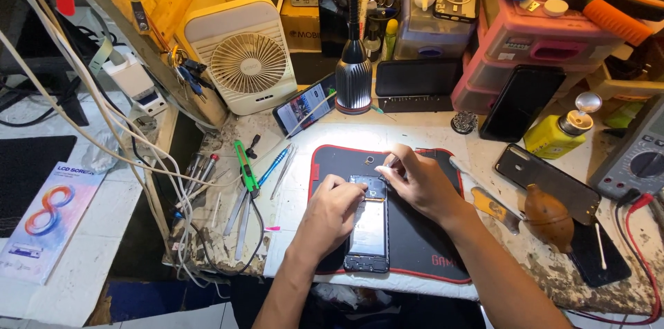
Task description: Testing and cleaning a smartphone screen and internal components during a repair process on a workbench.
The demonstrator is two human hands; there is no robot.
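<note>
Opened black rectangular smartphone [368,224] on the red-edged black mat [415,246], under both hands. Left hand [332,213] fingers pressed on its top; right hand [420,184] apparently pinching a small tool; steady, light pressure advised.

Your left hand [330,213] rests on the opened phone [368,222], fingertips at its upper edge, while your right hand [418,180] pinches something too small to tell at the phone's top. The phone lies face down on a black mat with red trim [415,246], centre frame. Left of the mat lie a green cutter [245,166] and tweezers [283,171]; a white fan [242,52] stands upper left
</note>
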